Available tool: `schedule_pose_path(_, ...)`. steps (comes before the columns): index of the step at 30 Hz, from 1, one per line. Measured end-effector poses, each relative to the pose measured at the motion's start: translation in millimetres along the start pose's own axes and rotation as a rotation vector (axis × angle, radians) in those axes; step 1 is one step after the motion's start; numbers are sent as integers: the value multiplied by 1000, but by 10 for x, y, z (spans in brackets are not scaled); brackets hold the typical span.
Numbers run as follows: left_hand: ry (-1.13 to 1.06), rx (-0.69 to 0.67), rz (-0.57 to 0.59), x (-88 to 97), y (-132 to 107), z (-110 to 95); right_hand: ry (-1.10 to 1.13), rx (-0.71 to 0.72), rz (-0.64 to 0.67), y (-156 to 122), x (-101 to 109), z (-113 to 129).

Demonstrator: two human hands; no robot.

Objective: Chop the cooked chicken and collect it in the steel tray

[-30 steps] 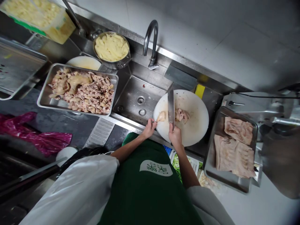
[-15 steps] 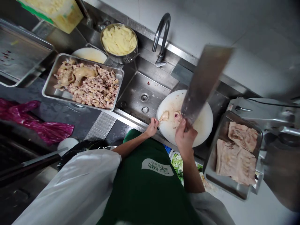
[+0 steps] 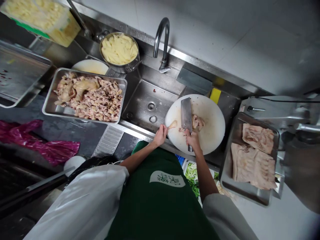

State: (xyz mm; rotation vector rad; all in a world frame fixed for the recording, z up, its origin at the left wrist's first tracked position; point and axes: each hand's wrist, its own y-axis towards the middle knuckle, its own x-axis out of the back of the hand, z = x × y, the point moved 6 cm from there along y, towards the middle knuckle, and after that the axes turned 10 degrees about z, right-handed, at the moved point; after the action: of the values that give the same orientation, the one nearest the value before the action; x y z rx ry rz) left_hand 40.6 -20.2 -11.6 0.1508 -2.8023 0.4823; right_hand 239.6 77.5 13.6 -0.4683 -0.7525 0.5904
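Note:
My right hand (image 3: 192, 137) grips the handle of a cleaver (image 3: 186, 115), whose blade rests down on the round white cutting board (image 3: 212, 130). My left hand (image 3: 161, 134) pinches the end of a chicken piece (image 3: 172, 125) on the board's left side, just left of the blade. More cut chicken (image 3: 198, 122) lies to the right of the blade.
A steel tray of chopped chicken (image 3: 86, 95) sits left of the sink (image 3: 150, 101) and faucet (image 3: 161, 43). A pot of potato strips (image 3: 119, 50) stands behind. A tray of raw pork slabs (image 3: 252, 156) sits at right. A pink plastic bag (image 3: 37, 141) lies at left.
The cleaver was raised high half a second ago; now it has come down onto the board beside the chicken. My left hand keeps holding the same piece.

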Motion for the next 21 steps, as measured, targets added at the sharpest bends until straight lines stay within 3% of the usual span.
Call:
schedule_pose_path(3, 143, -85, 7, 41, 15, -200, -18, -6, -11, -32, 71, -32)
schedule_pose_path(7, 193, -201, -51, 145, 25, -347, -188, 22, -61, -82, 79, 127)
schedule_pose_path(11, 78, -177, -105, 235, 51, -235, -275, 60, -126, -184, 61, 306)
schedule_pose_path(15, 4, -119, -140, 153, 15, -116, -192, 125, -147, -287, 37, 430)
schedule_pose_path(18, 13, -109, -9, -13, 3, -147, -118, 141, -195, -321, 82, 439)
schedule_pose_path(21, 138, -218, 120, -28, 129, -332, -90, 118, -264, -332, 208, 322)
